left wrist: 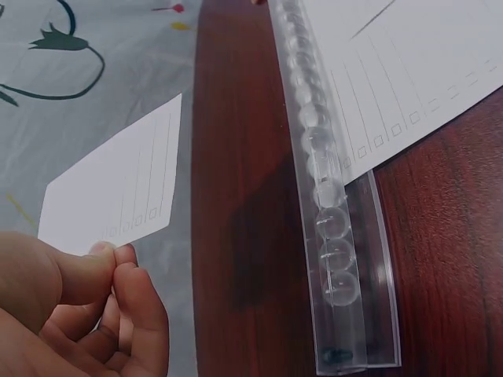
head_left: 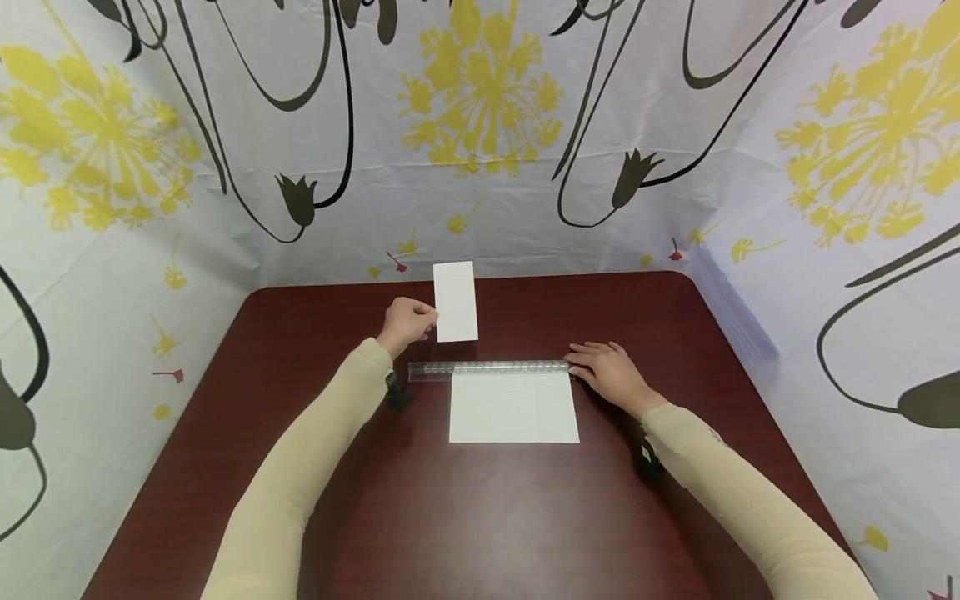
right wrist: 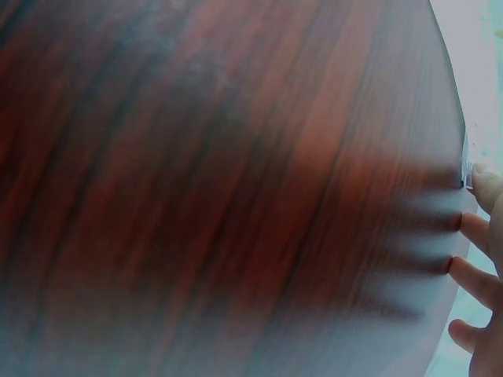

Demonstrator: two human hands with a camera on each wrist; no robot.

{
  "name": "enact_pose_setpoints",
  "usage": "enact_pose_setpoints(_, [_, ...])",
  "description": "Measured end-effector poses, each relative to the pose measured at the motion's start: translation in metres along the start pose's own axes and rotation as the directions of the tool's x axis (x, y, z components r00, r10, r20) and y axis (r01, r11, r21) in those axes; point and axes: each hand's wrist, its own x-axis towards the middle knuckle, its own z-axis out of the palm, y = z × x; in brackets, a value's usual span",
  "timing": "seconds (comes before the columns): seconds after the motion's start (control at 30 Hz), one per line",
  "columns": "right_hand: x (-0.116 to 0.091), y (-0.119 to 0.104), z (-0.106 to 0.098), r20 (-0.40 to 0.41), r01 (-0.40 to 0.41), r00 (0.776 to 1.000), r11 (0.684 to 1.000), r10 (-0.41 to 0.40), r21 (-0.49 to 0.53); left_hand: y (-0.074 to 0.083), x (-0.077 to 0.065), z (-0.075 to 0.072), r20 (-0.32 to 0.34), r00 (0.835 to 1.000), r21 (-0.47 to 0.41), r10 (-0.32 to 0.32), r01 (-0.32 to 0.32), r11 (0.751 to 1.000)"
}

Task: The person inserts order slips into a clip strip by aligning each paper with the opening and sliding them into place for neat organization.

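My left hand [head_left: 407, 323] pinches a small white lined paper [head_left: 455, 302] by its edge between thumb and forefinger, held up near the table's far edge. Printed lines and small boxes show on this paper [left wrist: 118, 181] in the left wrist view. A clear plastic ruler [head_left: 487, 367] with a row of round bubble shapes lies along the far edge of a larger white sheet [head_left: 513, 408]. At the ruler's right end rests my right hand [head_left: 609, 375], fingers spread and fairly straight. In the right wrist view its fingertips [right wrist: 464, 271] show at the frame's right side.
The dark red-brown wooden table [head_left: 495, 517] has rounded far corners. White cloth [head_left: 495, 217] with yellow and dark flower prints hangs around its back and sides. A dark shadow falls on the table beside the ruler in the left wrist view.
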Motion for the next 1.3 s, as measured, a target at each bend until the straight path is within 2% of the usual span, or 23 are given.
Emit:
enact_pose_setpoints(0.37, [0.001,0.000,-0.001,-0.005,-0.001,1.000,1.000,0.002,0.021,-0.011,-0.023,-0.023,-0.022,1.000,-0.044,0.005,-0.005,0.999])
enact_pose_setpoints(0.83, [0.000,-0.001,0.001,-0.003,0.009,1.000,1.000,-0.009,-0.028,-0.028,-0.042,-0.038,-0.031,1.000,-0.077,-0.007,0.005,0.997])
enact_pose_setpoints(1.1, [-0.001,-0.002,0.001,-0.005,0.004,1.000,1.000,-0.005,-0.018,-0.034,-0.049,-0.043,-0.034,0.999,-0.058,-0.018,0.016,0.998])
enact_pose_setpoints(1.3, [0.000,-0.001,0.001,-0.001,0.004,1.000,1.000,-0.004,-0.025,-0.043,-0.057,-0.049,-0.028,1.000,-0.049,-0.002,0.001,0.999])
